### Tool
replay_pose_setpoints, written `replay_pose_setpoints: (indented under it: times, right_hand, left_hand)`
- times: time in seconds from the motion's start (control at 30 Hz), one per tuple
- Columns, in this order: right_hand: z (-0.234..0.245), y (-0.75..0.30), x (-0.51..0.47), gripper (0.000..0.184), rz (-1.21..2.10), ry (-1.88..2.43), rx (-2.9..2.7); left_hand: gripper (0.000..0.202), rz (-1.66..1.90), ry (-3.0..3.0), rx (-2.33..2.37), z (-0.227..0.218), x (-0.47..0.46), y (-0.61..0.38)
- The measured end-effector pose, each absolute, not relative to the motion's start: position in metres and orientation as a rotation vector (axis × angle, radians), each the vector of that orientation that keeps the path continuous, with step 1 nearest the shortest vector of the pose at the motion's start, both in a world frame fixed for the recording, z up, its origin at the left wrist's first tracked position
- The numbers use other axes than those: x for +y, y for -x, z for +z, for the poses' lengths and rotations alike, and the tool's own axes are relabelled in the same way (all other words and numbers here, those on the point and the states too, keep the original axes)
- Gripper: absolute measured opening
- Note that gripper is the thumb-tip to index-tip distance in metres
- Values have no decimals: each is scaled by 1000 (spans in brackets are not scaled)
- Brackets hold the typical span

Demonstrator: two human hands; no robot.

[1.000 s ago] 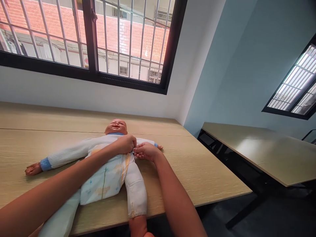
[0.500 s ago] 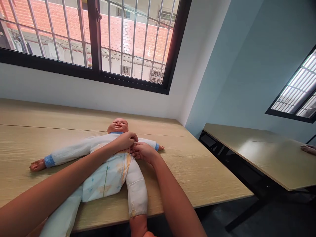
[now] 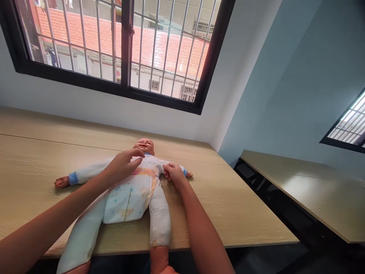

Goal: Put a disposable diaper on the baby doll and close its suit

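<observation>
Doll point(image 3: 134, 192) is lying face-up on the surface point(image 3: 228, 198); left hand point(image 3: 124, 165) is spreading over its chest, grip open and empty; right hand point(image 3: 173, 174) is pinching its sleeve point(image 3: 159, 163) in a closed grip.

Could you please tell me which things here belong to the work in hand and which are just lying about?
In hand: doll, its romper, left hand open over the chest, right hand pinching the romper by the armpit.
Just about: wooden table under the doll, second table, barred window.
</observation>
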State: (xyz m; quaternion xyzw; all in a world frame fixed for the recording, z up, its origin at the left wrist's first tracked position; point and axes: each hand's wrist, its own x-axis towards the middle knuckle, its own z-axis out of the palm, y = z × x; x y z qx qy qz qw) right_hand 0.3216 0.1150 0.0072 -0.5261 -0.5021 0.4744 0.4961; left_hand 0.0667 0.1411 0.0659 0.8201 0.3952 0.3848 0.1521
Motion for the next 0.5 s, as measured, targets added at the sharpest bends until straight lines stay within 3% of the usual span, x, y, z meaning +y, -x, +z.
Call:
replay_pose_setpoints:
  times: [0.27,0.5]
  right_hand:
    - [5,-300,106,46,1153,1216,-1610]
    - [15,-288,98,40,1043,1340,-1710]
  left_hand:
    - [50,1035,-2686,1171,-4,56,-18]
    - [40,1053,-2450,1033,9,56,-8]
